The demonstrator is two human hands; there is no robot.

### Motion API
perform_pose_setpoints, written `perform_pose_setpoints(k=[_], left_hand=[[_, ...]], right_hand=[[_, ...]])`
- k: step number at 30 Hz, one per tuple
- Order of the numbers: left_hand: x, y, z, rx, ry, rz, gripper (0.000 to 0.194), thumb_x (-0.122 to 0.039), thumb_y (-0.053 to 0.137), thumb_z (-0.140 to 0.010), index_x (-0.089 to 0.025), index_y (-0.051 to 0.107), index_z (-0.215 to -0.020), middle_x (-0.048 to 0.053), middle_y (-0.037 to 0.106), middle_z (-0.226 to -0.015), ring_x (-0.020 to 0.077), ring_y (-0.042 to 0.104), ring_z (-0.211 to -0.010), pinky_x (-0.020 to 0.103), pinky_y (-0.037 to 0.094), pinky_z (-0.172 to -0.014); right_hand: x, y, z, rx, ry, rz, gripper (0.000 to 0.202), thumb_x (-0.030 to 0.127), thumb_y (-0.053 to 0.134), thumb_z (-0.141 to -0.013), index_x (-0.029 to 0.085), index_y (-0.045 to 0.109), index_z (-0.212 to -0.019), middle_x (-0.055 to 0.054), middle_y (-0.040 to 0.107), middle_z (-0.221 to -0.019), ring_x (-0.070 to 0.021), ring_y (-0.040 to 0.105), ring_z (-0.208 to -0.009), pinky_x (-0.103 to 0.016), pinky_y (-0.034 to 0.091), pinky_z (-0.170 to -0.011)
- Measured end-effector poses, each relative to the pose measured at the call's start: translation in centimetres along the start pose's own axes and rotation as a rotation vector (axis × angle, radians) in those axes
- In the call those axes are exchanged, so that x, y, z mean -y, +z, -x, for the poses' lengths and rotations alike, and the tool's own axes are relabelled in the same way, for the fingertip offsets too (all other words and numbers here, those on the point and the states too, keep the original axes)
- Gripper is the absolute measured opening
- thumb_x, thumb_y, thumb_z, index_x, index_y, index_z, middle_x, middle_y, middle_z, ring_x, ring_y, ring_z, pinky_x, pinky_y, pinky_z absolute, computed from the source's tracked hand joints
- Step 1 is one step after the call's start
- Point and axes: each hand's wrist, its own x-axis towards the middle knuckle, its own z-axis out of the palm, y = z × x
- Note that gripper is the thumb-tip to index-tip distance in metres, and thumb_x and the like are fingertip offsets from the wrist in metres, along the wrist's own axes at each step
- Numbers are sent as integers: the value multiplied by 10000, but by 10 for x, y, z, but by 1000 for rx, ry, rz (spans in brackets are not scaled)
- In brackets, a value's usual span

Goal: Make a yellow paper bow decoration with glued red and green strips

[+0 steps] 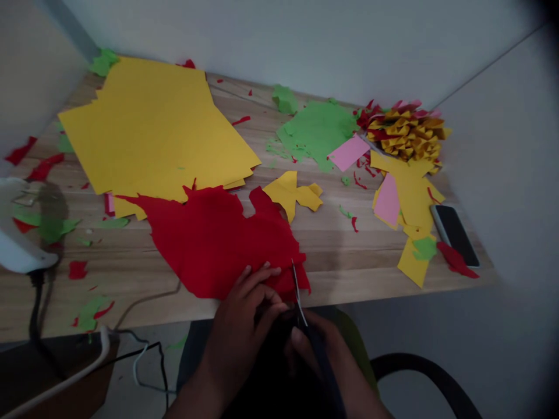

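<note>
A large, ragged-edged red sheet (pixel 213 238) lies at the front edge of the wooden table, partly over a stack of yellow sheets (pixel 152 122). My left hand (pixel 247 320) rests on the red sheet's near edge, thumb and forefinger drawn together there; a small dark bit shows by the fingertips, too dim to name. Scissors (pixel 301 297) with dark handles are in my right hand (pixel 321 343), their blades pointing away over the right end of the red sheet. Just beyond the sheet is a yellow cut-out (pixel 292 195) with several lobes.
Green paper (pixel 317 131) lies at the back, left of a heap of folded yellow, red and pink pieces (pixel 406 134). A phone (pixel 455 233) sits at the right edge beside yellow scraps (pixel 408 198). A white device (pixel 20 233) with a black cable stands at the left. Scraps are scattered about.
</note>
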Motion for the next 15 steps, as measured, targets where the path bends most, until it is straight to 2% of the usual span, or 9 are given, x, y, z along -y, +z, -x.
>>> perform_pose_setpoints(k=[5,8,10,15], left_hand=[[-1,3,4,-56,-64,47,140,-281,589,-937,-240,634,-811,21,690,-1304,241,609,-1274,600,437,-1123],[-3,4,5,-118,-110,96,166,-315,569,-950,-245,621,-809,17,704,-1274,234,621,-1256,599,447,-1113],[-5,4,4,-150,-139,121,193,-339,558,-956,-243,612,-798,20,713,-1253,233,632,-1239,596,458,-1103],[-4,5,5,-135,-132,105,188,-340,570,-949,-242,616,-796,21,723,-1216,228,636,-1224,592,424,-1134]], right_hand=[[-8,4,4,1,40,-16,642,721,577,-842,164,623,-1158,-25,570,-759,-140,519,-672,-277,479,-636],[-17,3,14,36,89,-3,643,734,601,-819,173,648,-1131,-21,556,-765,-129,492,-660,-267,466,-630],[-18,5,21,9,96,-11,627,736,616,-806,190,674,-1109,-23,564,-757,-132,500,-657,-278,470,-646],[-17,9,29,-50,-42,-34,511,669,640,-827,242,709,-1099,-47,628,-773,-164,544,-664,-293,493,-628]])
